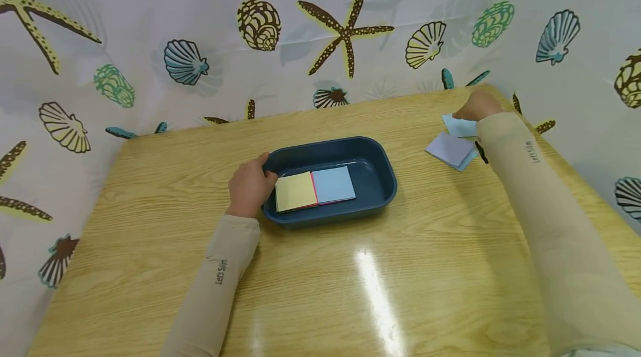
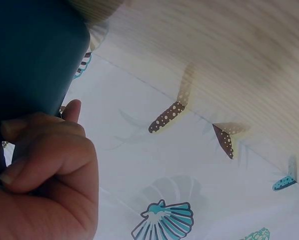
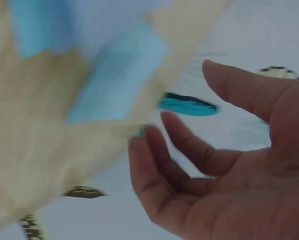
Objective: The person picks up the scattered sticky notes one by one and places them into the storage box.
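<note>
A dark blue plastic tray (image 1: 371,186) stands mid-table in the head view. My left hand (image 1: 248,186) grips its left rim, thumb inside; the left wrist view shows the curled fingers (image 2: 64,155) against the tray wall. Inside lie a yellow sticky note stack (image 1: 295,191) and a light blue stack (image 1: 333,184), side by side, with a pink edge between. At the right, my right hand (image 1: 479,105) hovers over light blue paper squares (image 1: 458,125), partly hiding them. In the right wrist view its thumb and fingers (image 3: 147,180) are apart, holding nothing.
A lavender paper stack (image 1: 449,147) lies nearer me on the table's right side, overlapping a light blue one (image 1: 468,160). The wooden table (image 1: 310,284) ends at a shell-and-starfish patterned cloth (image 1: 220,6) behind and at the sides.
</note>
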Tool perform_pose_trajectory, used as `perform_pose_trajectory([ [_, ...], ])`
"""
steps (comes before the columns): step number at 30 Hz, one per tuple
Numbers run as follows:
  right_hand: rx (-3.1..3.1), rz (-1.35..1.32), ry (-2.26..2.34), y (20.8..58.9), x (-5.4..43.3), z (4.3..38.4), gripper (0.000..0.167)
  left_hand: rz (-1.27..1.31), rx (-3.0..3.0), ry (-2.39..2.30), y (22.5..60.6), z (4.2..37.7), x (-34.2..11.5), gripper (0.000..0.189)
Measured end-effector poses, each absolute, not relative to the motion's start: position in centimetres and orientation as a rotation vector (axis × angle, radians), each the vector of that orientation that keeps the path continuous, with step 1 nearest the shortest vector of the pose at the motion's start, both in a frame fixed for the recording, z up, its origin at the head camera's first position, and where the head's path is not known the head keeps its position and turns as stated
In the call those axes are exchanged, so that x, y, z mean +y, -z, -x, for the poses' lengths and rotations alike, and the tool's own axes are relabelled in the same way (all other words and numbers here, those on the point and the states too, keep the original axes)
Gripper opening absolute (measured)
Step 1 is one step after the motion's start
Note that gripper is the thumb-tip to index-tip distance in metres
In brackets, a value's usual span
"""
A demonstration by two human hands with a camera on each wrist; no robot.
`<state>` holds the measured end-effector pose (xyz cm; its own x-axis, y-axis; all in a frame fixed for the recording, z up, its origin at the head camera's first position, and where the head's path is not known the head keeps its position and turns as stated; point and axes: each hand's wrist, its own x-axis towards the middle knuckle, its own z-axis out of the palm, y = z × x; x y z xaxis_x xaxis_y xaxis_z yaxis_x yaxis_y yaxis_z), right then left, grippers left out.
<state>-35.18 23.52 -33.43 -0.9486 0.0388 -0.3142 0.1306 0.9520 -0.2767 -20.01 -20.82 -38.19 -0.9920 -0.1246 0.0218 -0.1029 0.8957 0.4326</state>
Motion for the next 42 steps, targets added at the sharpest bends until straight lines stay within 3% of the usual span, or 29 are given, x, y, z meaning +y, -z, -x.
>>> perform_pose_trajectory([
  [7,2.708,-0.331,0.301,36.4,25.6,35.2,0.096,-0.19,-3.031,0.677,38.1,20.0,-20.8,0.052],
  [15,2.686,-0.365,0.326,36.9,25.8,35.3,0.095,-0.183,-3.017,0.672,38.1,20.1,-20.9,0.052],
  [23,2.68,-0.478,0.391,37.9,26.3,35.7,0.109,-0.193,-3.022,0.678,38.2,20.0,-21.0,0.052],
  [26,2.742,-0.493,0.524,37.6,25.9,35.3,0.105,-0.188,-3.019,0.682,38.2,20.0,-20.9,0.052],
  [28,2.813,-0.459,0.607,37.4,25.6,34.9,0.094,-0.186,-3.018,0.675,38.2,20.0,-20.9,0.051],
  [36,3.117,-0.234,0.827,36.1,23.9,34.4,0.009,-0.177,-3.006,0.665,38.4,20.0,-20.9,0.051],
  [42,3.025,-0.043,0.905,32.4,20.5,33.5,0.034,-0.161,-2.999,0.667,38.3,20.0,-20.7,0.051],
])
